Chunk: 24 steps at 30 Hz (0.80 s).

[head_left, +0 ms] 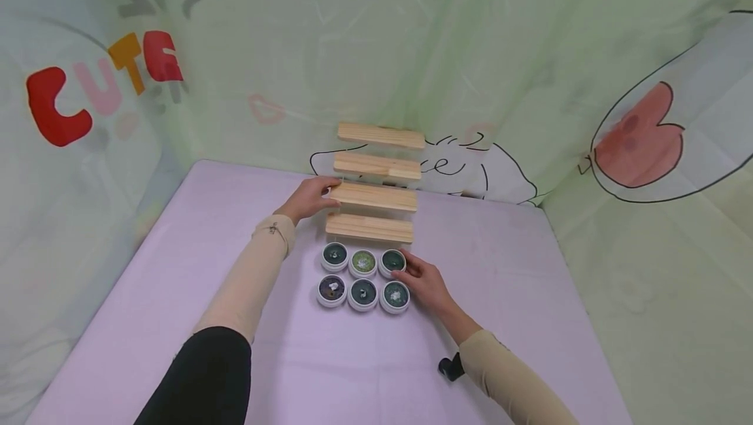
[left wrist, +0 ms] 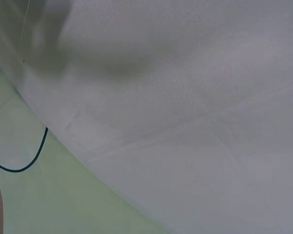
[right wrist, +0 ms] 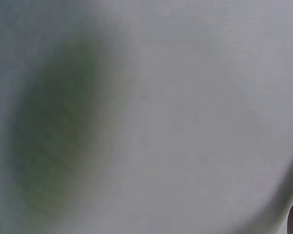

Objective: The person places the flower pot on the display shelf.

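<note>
Left cloth: hanging beside the surface, bearing the letters CUTE.

Left grip: grasping the left end of the rack, second board from the front; seemingly steadying it.

Rack, four pale boards: standing toward the surface's back edge, boards stepping up rearward, presumably keeping each one visible above the next.

Pots, six, white-rimmed: sitting in two rows of three before the rack, contents facing up; probably grouped closely for easy reach.
- Left pair: dark back pot; front pot showing a white patch.
- Middle pair: light-green back pot; dark front pot.
- Right pair: dark back pot; grey-green front pot.

Right grip: grasping the right back pot by its right side, thumb lying nearer, likely controlling it without covering its face; whether it is lifting cannot be told.

Black object: lying beside the right sleeve, partly hidden, kind unclear.
</note>
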Available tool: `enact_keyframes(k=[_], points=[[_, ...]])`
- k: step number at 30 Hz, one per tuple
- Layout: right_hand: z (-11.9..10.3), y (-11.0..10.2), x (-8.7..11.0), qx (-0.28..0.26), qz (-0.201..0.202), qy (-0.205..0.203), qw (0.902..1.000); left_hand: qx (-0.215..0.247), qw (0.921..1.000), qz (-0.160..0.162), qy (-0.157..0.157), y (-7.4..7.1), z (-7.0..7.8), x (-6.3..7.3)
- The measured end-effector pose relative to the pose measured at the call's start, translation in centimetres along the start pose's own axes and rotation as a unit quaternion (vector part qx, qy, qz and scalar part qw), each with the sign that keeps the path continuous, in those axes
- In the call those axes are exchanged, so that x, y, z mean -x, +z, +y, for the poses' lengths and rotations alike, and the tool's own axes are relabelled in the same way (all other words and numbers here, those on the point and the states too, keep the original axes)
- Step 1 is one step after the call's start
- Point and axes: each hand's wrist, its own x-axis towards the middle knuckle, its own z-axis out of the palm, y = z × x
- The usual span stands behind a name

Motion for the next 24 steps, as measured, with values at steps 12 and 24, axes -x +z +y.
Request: enact_keyframes(k=[12,24], points=[[0.1,-0.7,0.3,0.016,0.007,-0.023,0.9996,-0.011,0.9999,0.000,-0.005,-0.1,0.5,0.2],[-1.1,-1.5,0.6,0.022,0.024,-0.047,0.9984,-0.002,1.0000,0.002,-0.006,0.0,0.1,0.1]])
